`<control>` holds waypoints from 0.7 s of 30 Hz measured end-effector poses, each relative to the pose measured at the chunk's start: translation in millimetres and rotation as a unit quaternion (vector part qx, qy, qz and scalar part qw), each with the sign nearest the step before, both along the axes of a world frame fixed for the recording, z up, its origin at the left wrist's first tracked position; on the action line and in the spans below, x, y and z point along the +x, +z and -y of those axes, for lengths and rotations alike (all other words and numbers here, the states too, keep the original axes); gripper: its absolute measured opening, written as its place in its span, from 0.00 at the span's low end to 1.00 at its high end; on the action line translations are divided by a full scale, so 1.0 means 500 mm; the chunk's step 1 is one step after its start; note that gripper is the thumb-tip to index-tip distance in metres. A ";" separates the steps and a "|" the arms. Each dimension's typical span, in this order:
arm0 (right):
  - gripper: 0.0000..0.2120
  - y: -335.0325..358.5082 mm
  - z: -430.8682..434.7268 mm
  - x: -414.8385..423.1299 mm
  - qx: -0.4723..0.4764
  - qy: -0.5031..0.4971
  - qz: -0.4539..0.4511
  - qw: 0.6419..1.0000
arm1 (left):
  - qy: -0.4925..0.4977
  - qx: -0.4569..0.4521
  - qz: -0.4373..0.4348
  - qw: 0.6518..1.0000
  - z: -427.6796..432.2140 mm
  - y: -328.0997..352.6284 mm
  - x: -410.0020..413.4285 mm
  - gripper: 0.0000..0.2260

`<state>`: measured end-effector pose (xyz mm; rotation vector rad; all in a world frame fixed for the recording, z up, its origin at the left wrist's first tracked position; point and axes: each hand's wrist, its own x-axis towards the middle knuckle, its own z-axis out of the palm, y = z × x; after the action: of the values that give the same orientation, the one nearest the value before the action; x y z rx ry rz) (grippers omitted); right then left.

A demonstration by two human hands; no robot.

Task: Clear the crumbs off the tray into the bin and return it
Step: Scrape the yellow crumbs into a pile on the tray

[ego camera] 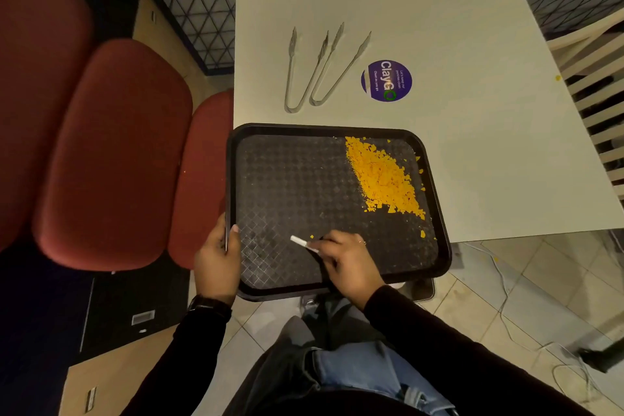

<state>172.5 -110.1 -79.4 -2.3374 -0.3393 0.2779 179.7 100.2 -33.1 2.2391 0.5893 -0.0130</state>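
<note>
Hands: right hand (344, 263) curls its fingers, pinching a small white strip (302, 242) low over the tray; left hand (216, 263) grips the tray's left rim, thumb on top.
Tray (287, 179): black, far part over the white table (472, 111), near part jutting past its edge.
Crumbs (381, 176): orange heap, tray's far right.
Beyond: two tongs (304, 71), round purple sticker (386, 80).

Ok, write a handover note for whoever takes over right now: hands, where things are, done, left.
Left hand grips the tray's left edge; right hand holds a small white stick over it.
Tray overhangs the table's near edge; crumbs piled at its far right, a few strays.
Done: crumbs gathered. Left: tip into bin (not in view), return tray.
</note>
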 end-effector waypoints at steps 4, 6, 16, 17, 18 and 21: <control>0.14 -0.029 0.043 0.053 -0.009 -0.152 -0.020 0.988 | -0.004 -0.009 -0.007 1.000 -0.006 -0.006 -0.003 0.17; 0.13 -0.035 0.070 0.085 -0.009 -0.214 -0.024 0.976 | -0.002 -0.019 -0.006 1.000 -0.007 -0.007 -0.004 0.17; 0.14 -0.045 0.150 0.213 -0.083 -0.268 -0.059 0.958 | -0.015 -0.023 0.006 1.000 -0.004 -0.003 -0.004 0.17; 0.14 -0.042 0.152 0.216 -0.081 -0.267 -0.057 0.959 | -0.015 -0.021 0.008 1.000 -0.004 -0.002 -0.004 0.17; 0.14 -0.039 0.154 0.215 -0.081 -0.264 -0.056 0.959 | -0.015 -0.017 0.010 1.000 -0.004 -0.002 -0.003 0.17; 0.13 -0.022 0.157 0.179 -0.077 -0.258 -0.040 0.962 | -0.021 -0.012 0.016 1.000 -0.011 -0.006 0.000 0.17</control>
<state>261.9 -188.6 -90.3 -2.4588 0.3459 0.1447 179.6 105.9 -36.0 2.2247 0.5221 -0.0068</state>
